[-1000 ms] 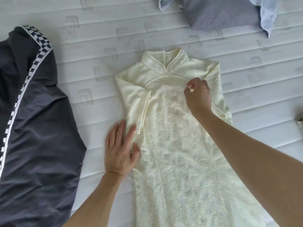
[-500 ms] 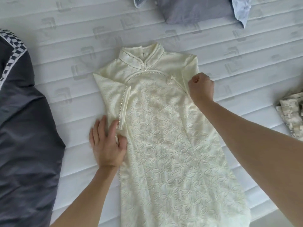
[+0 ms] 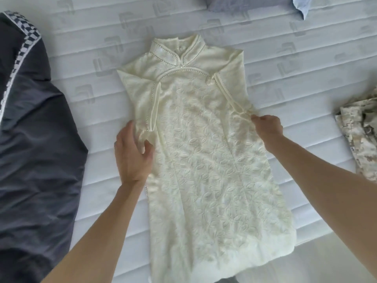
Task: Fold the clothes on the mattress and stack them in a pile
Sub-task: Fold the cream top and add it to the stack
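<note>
A cream embroidered dress (image 3: 206,152) with a stand-up collar and pearl trim lies face up on the white quilted mattress (image 3: 98,103). Both short sleeves are folded inward over the chest. My left hand (image 3: 132,154) is at the dress's left edge just below the folded sleeve, its fingers tucked under the edge and its thumb on top. My right hand (image 3: 267,127) is curled at the right edge by the waist and pinches the fabric at the end of the folded right sleeve.
A dark grey garment with checkered trim (image 3: 34,139) covers the left side. A camouflage-print garment (image 3: 359,133) lies at the right edge. Grey and light blue clothes (image 3: 265,5) sit at the top. The mattress's near edge runs below the dress hem.
My right hand has slid from the right shoulder down to the waist edge, leaving the right sleeve folded inward. My left hand went from lying flat to gripping the left edge. The view shifted.
</note>
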